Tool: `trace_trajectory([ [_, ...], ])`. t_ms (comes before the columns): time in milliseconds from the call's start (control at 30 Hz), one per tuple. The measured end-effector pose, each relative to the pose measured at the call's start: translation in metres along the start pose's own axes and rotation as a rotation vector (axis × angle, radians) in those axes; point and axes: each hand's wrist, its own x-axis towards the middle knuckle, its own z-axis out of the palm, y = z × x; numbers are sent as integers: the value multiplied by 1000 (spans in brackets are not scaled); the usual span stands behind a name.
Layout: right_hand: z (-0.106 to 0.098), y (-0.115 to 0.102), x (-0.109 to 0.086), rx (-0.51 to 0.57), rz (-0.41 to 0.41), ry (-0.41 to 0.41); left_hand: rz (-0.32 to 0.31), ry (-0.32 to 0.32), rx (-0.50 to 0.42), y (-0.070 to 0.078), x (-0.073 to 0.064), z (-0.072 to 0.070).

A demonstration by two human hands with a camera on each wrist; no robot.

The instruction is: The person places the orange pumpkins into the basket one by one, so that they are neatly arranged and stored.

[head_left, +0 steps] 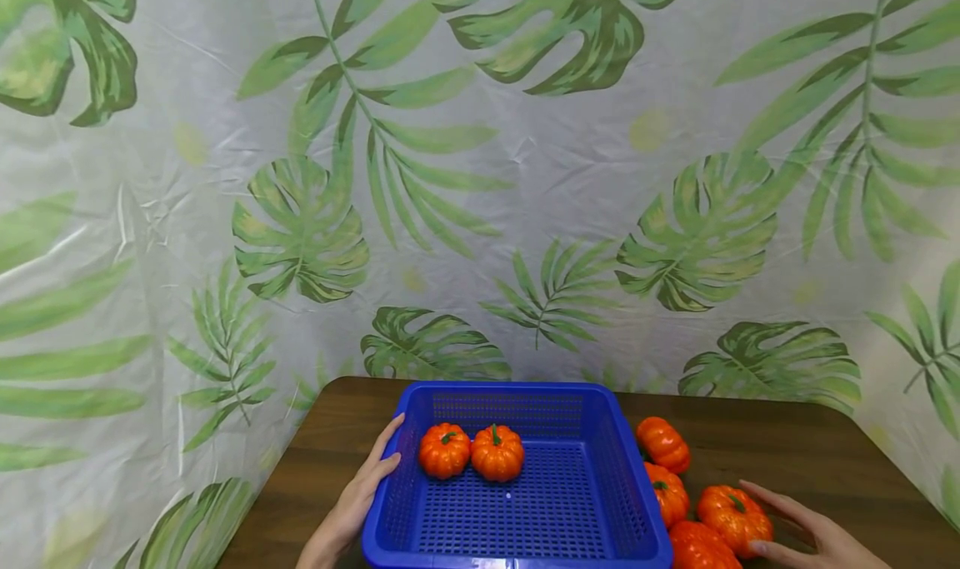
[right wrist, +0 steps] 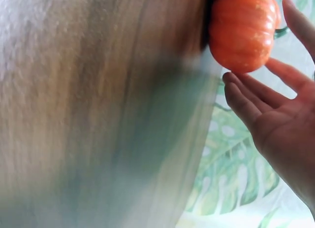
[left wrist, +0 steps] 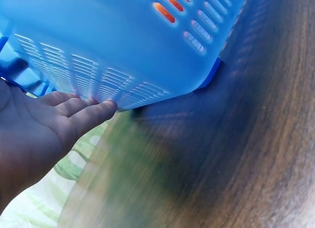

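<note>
A blue plastic basket (head_left: 517,386) with slotted walls sits on the table, with two small orange pumpkins inside, a left pumpkin (head_left: 444,451) and a right pumpkin (head_left: 497,454). Against its left wall lies my left hand (head_left: 358,494), fingers extended along the side, as the left wrist view also shows. To the right, my right hand (head_left: 813,531) reaches around a pumpkin (head_left: 733,515) with thumb and fingers spread. In the right wrist view, the fingertips (right wrist: 230,79) are right at the lower side of that pumpkin (right wrist: 241,33).
Beside the basket's right wall are more pumpkins: one at the back (head_left: 663,444), one in the middle (head_left: 666,494) and a redder one (head_left: 701,547) in front. The dark wooden table (head_left: 787,436) ends at a leaf-print curtain (head_left: 562,219).
</note>
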Motion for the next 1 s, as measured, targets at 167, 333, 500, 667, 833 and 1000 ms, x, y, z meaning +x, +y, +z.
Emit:
trace_trajectory([
  [167, 3, 0, 4, 128, 20, -48, 1, 3, 13, 0, 0, 0],
  [333, 6, -1, 7, 120, 49, -48, -1, 1, 16, 0, -1, 0],
  [500, 6, -2, 7, 75, 80, -28, -3, -4, 8, 1, -1, 0],
  [667, 7, -2, 7, 67, 115, -4, -5, 1, 15, 1, 0, 1],
  [833, 7, -4, 6, 72, 95, 20, -8, 4, 18, 1, 0, 1],
  [1000, 7, -10, 5, -66, 41, 145, -5, 1, 11, 1, 0, 0],
])
